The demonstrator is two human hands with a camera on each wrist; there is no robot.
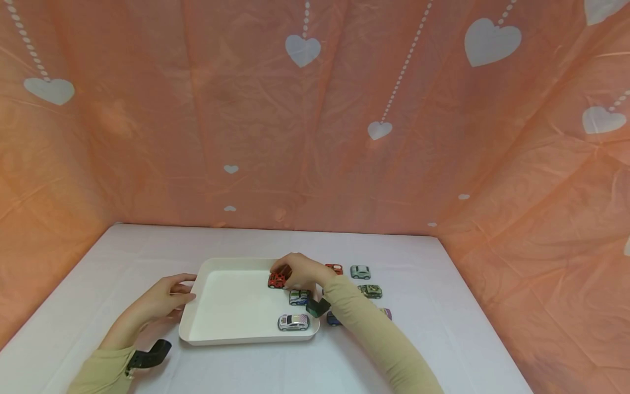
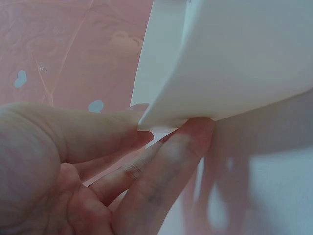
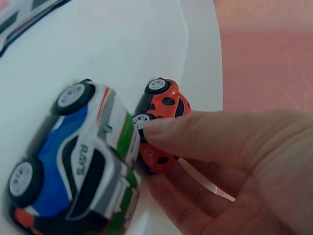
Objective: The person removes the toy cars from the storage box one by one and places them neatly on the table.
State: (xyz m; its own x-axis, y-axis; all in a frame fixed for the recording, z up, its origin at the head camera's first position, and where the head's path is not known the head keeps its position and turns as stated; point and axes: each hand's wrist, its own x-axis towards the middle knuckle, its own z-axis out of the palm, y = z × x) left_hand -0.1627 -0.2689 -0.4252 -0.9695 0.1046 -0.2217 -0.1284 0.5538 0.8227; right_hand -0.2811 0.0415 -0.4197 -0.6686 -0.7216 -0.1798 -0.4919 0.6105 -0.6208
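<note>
A white rectangular tray [image 1: 236,306] lies on the table. At its left rim, my left hand [image 1: 159,298] pinches the edge; in the left wrist view the thumb is above the rim and fingers [image 2: 166,181] are beneath it. Over the tray's far right part, my right hand [image 1: 301,271] grips a red toy car with black spots [image 1: 276,280] between thumb and fingers. Just beside it in the tray stands a blue, white and green toy car [image 3: 83,161]. Nearer the front right corner of the tray sits a silver-white toy car [image 1: 293,322].
Right of the tray, several more toy cars stand on the white table: a pale green one [image 1: 360,272], a camouflage one [image 1: 371,291], a red one [image 1: 336,268] and a dark blue one [image 1: 333,319], partly hidden by the right arm. An orange curtain [image 1: 275,109] with hearts surrounds the table.
</note>
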